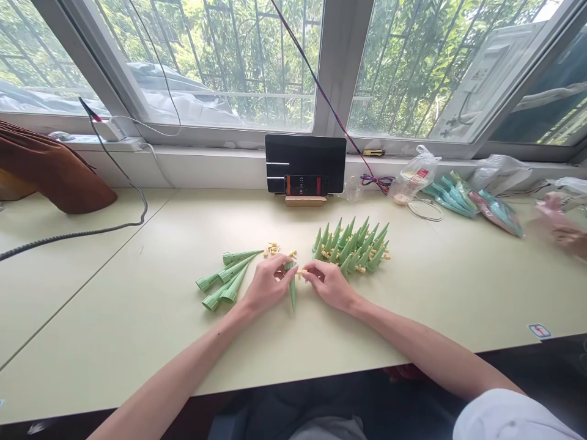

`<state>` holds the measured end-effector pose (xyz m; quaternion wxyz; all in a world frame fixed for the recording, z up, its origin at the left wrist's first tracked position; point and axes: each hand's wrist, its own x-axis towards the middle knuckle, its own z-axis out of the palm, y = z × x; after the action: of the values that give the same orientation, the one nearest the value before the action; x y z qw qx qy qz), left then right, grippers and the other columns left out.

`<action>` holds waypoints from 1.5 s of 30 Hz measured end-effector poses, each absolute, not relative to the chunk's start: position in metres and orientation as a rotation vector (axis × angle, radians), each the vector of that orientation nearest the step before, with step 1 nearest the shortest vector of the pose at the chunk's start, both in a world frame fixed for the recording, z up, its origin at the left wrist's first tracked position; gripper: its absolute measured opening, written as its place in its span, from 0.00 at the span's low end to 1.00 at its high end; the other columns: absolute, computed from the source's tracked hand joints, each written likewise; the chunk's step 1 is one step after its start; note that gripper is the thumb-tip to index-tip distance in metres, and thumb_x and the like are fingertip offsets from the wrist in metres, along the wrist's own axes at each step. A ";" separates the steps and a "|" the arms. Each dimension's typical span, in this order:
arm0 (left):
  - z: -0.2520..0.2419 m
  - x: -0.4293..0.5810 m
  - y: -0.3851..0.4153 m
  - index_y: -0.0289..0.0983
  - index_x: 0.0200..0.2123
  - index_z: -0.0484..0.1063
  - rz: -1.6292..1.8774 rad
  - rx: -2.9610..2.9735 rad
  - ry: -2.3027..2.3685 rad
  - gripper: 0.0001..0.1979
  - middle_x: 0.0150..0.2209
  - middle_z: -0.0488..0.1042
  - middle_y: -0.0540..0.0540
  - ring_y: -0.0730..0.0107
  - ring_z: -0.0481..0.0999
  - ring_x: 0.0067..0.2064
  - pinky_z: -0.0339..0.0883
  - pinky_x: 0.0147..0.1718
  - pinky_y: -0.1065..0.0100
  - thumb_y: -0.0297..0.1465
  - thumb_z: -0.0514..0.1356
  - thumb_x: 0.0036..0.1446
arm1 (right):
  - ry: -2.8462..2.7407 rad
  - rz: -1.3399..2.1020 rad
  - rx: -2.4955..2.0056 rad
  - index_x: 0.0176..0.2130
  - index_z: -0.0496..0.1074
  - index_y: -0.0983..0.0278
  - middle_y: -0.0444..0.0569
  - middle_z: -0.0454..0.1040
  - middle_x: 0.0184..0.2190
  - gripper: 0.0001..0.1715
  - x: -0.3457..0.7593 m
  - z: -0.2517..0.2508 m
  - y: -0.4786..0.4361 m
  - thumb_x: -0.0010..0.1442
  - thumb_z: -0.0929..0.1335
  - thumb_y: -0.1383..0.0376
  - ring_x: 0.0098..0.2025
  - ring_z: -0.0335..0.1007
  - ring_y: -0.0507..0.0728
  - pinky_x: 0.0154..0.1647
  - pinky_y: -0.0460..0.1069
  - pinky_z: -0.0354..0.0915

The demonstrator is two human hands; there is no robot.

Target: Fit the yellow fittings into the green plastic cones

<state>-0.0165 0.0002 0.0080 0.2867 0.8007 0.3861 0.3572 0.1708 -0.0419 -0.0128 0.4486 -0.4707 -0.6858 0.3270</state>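
Near the middle of the table, my left hand (271, 282) is closed around a green plastic cone (292, 296), whose pointed tip faces toward me. Close beside it, my right hand (332, 283) pinches a small yellow plastic piece (301, 274) against or near the cone's side; whether the two are joined I cannot tell. Several loose green cones (228, 278) lie to the left of my left hand, wide ends toward me. A few small yellow pieces (271, 249) are scattered just beyond my fingers. Behind my right hand stand several green cones with yellow pieces (352, 245), points up, in a tight group.
A tablet (306, 156) with a phone (306, 185) before it leans at the table's back. Plastic bags (415, 175) and bagged blue-green parts (452, 194) lie at the back right. A brown leather-like item (55, 168) and a black cable (92, 232) occupy the left side.
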 end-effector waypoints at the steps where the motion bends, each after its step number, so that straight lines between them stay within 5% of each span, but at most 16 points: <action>1: 0.008 -0.017 0.000 0.37 0.36 0.73 0.958 2.140 1.027 0.07 0.34 0.76 0.48 0.73 0.73 0.30 0.71 0.29 0.71 0.34 0.59 0.61 | -1.707 0.805 -1.164 0.37 0.72 0.65 0.46 0.73 0.27 0.16 0.171 -0.013 -0.042 0.66 0.65 0.55 0.25 0.62 0.51 0.26 0.46 0.60; 16: 0.008 -0.016 -0.001 0.36 0.36 0.72 0.965 2.132 0.966 0.07 0.36 0.75 0.46 0.72 0.75 0.33 0.73 0.31 0.71 0.34 0.58 0.61 | -1.783 0.752 -1.171 0.29 0.68 0.65 0.40 0.61 0.19 0.21 0.173 -0.014 -0.041 0.69 0.61 0.56 0.22 0.53 0.49 0.26 0.46 0.54; 28: 0.009 -0.015 -0.002 0.36 0.36 0.72 0.978 2.140 0.959 0.09 0.35 0.76 0.46 0.71 0.76 0.32 0.74 0.31 0.70 0.36 0.58 0.62 | -1.802 0.727 -1.187 0.26 0.66 0.64 0.42 0.63 0.19 0.27 0.173 -0.012 -0.042 0.70 0.58 0.53 0.22 0.56 0.50 0.27 0.46 0.56; 35: 0.007 -0.015 -0.001 0.38 0.42 0.72 1.006 2.121 1.052 0.10 0.37 0.77 0.47 0.71 0.76 0.32 0.73 0.33 0.69 0.37 0.58 0.62 | -1.745 0.770 -1.154 0.41 0.71 0.64 0.46 0.73 0.32 0.14 0.172 -0.011 -0.043 0.64 0.66 0.56 0.23 0.61 0.49 0.24 0.46 0.59; 45: 0.009 -0.016 -0.001 0.37 0.42 0.73 0.922 2.152 1.001 0.10 0.39 0.77 0.46 0.71 0.75 0.32 0.74 0.31 0.68 0.36 0.59 0.61 | -1.739 0.766 -1.166 0.38 0.71 0.64 0.46 0.73 0.29 0.13 0.173 -0.015 -0.041 0.65 0.66 0.56 0.26 0.64 0.51 0.26 0.47 0.60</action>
<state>-0.0165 -0.0005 0.0085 0.2931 0.8081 0.3757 0.3462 0.1729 -0.0411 -0.0150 0.4402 -0.4697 -0.7004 0.3085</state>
